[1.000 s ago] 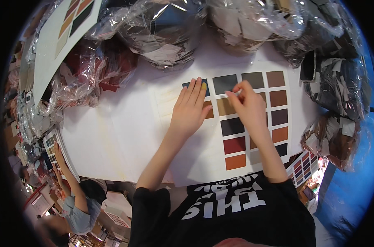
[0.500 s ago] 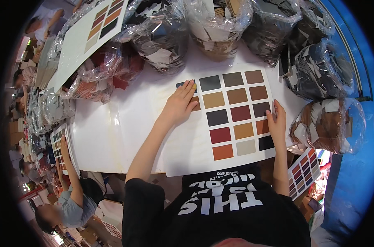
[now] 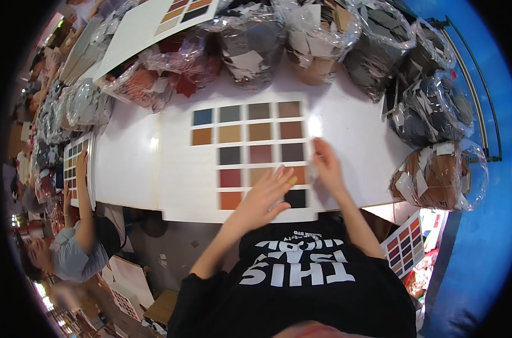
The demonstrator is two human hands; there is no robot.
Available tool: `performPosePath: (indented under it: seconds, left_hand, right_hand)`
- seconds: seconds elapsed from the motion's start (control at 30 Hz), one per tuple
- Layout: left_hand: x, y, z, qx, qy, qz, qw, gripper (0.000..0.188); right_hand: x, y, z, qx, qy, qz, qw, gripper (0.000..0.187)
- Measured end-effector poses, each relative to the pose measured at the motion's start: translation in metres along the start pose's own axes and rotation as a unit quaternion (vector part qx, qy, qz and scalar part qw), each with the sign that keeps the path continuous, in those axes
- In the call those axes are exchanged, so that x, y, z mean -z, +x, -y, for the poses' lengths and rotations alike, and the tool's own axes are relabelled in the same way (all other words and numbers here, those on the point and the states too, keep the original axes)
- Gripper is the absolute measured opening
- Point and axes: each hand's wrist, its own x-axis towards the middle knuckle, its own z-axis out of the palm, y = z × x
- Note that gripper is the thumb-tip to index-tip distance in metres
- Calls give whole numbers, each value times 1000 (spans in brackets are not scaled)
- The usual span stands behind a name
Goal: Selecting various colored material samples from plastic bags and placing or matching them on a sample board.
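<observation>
A large white swatch card [image 3: 177, 186] lies on the white table, with rows of coloured rectangles stuck on it in blue, grey, brown, tan, dark red, orange and black. My left hand [image 3: 265, 196] lies flat over the card's lower right swatches, fingers spread, hiding parts of several. Something yellow shows on one of its fingertips. Beside the card's right edge is my right hand [image 3: 330, 172], somewhat blurred, its fingers apart and nothing seen in them. Whether it touches the edge is hard to tell.
Clear plastic bags of cut pieces, including a grey one [image 3: 252, 53] and a brown one [image 3: 436, 174], ring the table's far and right sides. Another swatch card [image 3: 146, 34] rests at upper left. A co-worker [image 3: 78, 253] handles a similar card [image 3: 75, 163] at left.
The swatch card has shifted left and turned straighter. My left hand has moved from its upper left corner to its lower right swatches. My right hand has come off the right-hand swatches.
</observation>
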Motion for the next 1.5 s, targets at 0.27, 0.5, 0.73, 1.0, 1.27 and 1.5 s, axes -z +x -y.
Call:
performPosePath:
  seconds: [0.27,0.5,0.73,1.0,1.27,1.5]
  left_hand:
    - [10,-39,-17,36,135,-221,965,52]
    - [-16,-60,35,144,141,-306,930,47]
    - [-43,-58,52,183,192,-299,917,44]
    - [-50,-62,64,193,60,-348,915,41]
    - [14,-112,56,-105,-751,-331,561,46]
    - [8,-154,51,140,-610,-417,659,49]
  right_hand:
    - [-149,101,128,323,-37,235,916,44]
    - [-128,305,248,-86,228,207,947,42]
    - [-165,333,261,-133,237,112,956,31]
    - [-136,270,304,79,277,138,948,22]
    - [45,30,165,23,301,49,952,34]
    - [141,-156,72,-255,153,50,954,34]
